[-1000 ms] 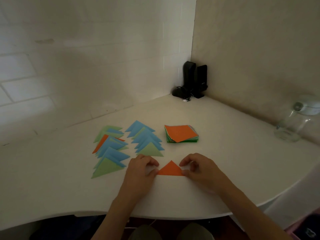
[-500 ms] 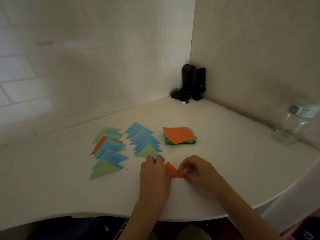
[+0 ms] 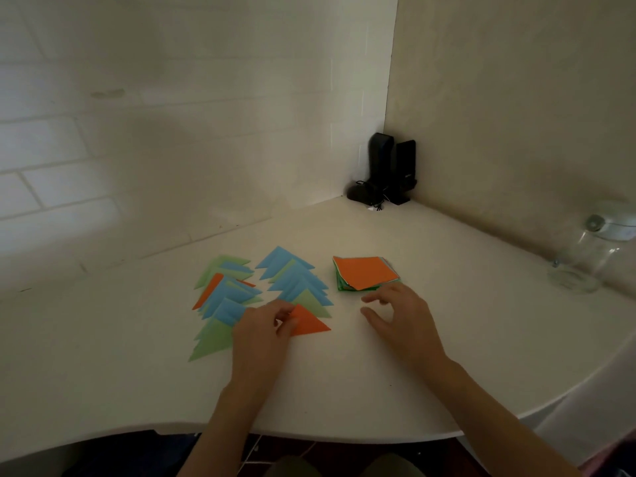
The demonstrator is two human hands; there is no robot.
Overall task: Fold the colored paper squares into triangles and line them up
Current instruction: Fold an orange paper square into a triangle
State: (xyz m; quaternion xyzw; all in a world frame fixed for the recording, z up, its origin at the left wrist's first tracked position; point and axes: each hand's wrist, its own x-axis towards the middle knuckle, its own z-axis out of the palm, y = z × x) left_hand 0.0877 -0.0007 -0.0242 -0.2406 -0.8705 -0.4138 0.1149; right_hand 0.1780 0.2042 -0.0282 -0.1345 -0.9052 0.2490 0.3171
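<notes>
An orange folded triangle (image 3: 309, 323) lies at the near end of the right row of triangles (image 3: 296, 278), just below a green one. My left hand (image 3: 263, 330) pinches its left corner. Beside that row runs the left row of blue, green and orange triangles (image 3: 223, 301). A stack of unfolded paper squares (image 3: 364, 273), orange on top, sits to the right of the rows. My right hand (image 3: 402, 316) hovers just in front of the stack, fingers loosely spread and holding nothing.
Two black speakers with a cable (image 3: 389, 172) stand in the far corner. A clear glass jar with a white lid (image 3: 585, 258) stands at the right by the wall. The white table's curved front edge (image 3: 309, 433) runs close to my body.
My left hand has carried the orange triangle from the front of the table up and left to the end of the right row. My right hand let go of it and moved toward the stack.
</notes>
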